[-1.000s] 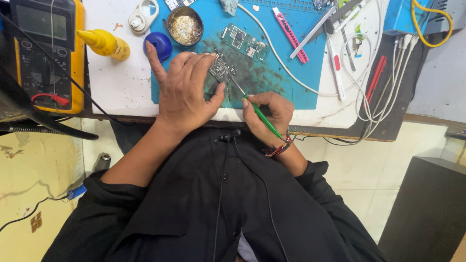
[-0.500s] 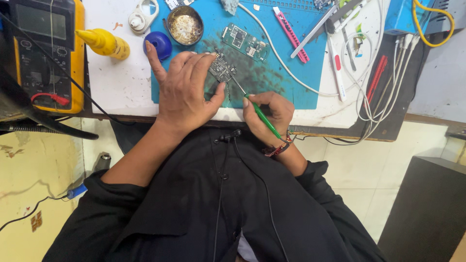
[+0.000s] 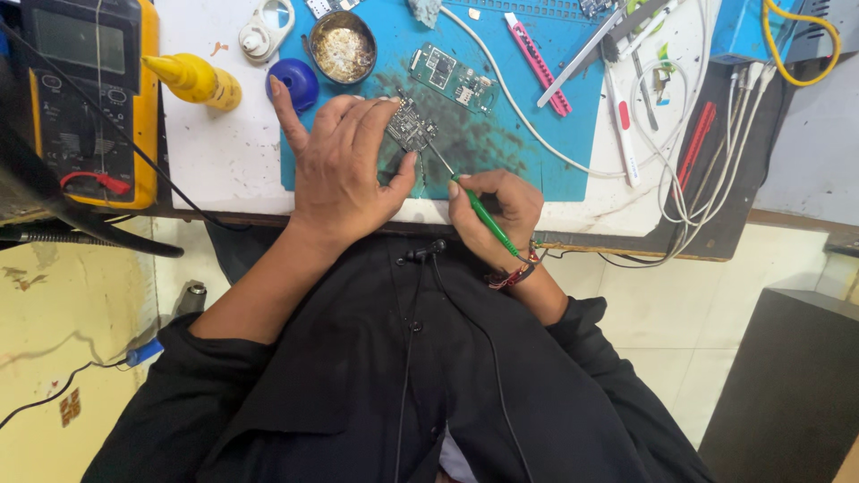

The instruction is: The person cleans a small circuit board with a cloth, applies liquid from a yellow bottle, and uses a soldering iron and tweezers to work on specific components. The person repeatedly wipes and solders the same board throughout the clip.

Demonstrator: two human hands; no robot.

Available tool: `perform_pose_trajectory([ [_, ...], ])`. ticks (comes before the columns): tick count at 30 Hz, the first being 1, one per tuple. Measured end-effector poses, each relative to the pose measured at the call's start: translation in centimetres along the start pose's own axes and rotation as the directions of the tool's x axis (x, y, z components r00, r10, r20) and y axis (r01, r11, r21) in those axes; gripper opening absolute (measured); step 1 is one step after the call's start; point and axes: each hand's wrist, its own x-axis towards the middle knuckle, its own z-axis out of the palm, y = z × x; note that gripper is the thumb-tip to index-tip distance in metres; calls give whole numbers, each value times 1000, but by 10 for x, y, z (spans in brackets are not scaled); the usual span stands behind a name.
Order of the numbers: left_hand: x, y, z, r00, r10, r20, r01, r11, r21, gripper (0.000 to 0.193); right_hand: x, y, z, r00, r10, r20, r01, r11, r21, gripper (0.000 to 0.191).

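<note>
Head view shows the left hand (image 3: 344,165) in the middle of the frame, its fingers closed on a small dark circuit board (image 3: 411,125) that lies on the blue mat (image 3: 537,152) on the table (image 3: 224,152). Just to its right, the right hand (image 3: 497,210) grips a green tool (image 3: 488,219), whose thin metal tip touches the board's edge. A second green circuit board (image 3: 452,76) lies higher on the mat, near a round tin (image 3: 342,46).

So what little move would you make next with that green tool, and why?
Probably ease the green-handled tool a touch further onto the small circuit board. Its thin metal tip already points at the board's near edge, the right hand grips it like a pen, and the left hand pins the board on the blue mat.
</note>
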Motion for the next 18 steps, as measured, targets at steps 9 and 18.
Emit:
perform_pose_trajectory([
  [9,1,-1,0,1000,9,-1,-9,1000,4,51,2,0,0,1000,2,6,-2,1000,-17,13],
  [18,2,-2,0,1000,6,4,-6,1000,-9,53,3,0,-1,1000,17,10,-17,1000,0,12],
])
